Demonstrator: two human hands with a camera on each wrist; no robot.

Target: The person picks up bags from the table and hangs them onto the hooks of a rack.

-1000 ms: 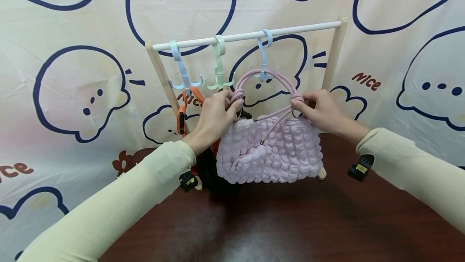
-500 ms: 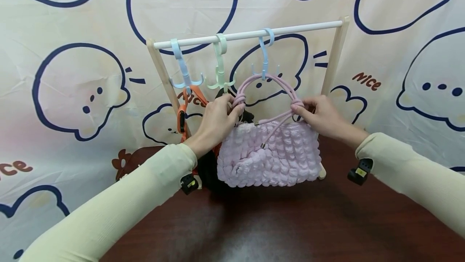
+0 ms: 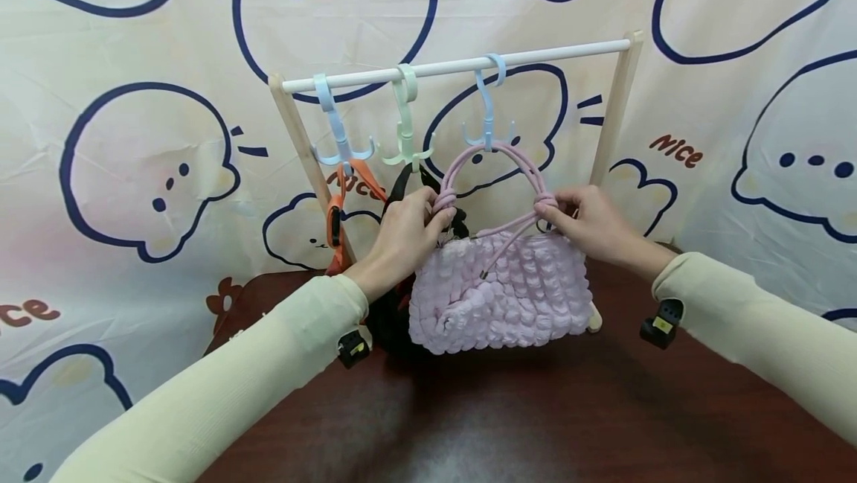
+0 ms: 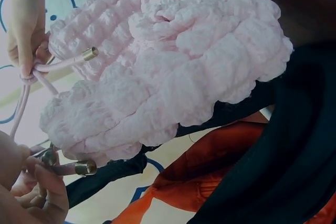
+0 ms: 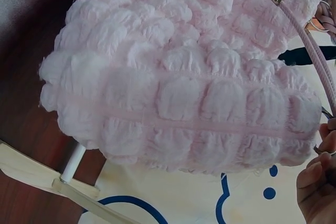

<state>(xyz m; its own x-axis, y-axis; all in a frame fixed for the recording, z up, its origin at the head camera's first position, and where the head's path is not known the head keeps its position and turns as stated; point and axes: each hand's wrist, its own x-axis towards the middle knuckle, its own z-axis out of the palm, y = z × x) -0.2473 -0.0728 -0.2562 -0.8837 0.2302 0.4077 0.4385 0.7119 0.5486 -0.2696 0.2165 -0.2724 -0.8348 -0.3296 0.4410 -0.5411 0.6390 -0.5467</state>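
Observation:
A pink puffy handbag (image 3: 502,293) hangs upright in front of the rack, its pink cord handle (image 3: 462,163) arched above it. My left hand (image 3: 404,234) pinches the knot at the handle's left base. At the right base, my right hand (image 3: 596,228) pinches the other knot. The top of the arch meets the lower end of the right blue hook (image 3: 488,114); whether a prong carries it, I cannot tell. In the left wrist view, metal-tipped cord ends (image 4: 86,168) stick out beside the left fingers. The right wrist view shows the bag's gathered side (image 5: 178,98) close up.
A white rod (image 3: 442,68) on wooden posts (image 3: 616,107) bears another blue hook (image 3: 335,122) and a green hook (image 3: 405,118). An orange strap (image 3: 335,222) and a black item (image 3: 388,319) hang left of the handbag. Below is a dark brown table (image 3: 469,416); patterned cloth (image 3: 134,170) stands behind.
Both hands have lowered the handbag a little, with a slight shift right on the left side. The handle's top has come down from in front of the blue hook to its lower end.

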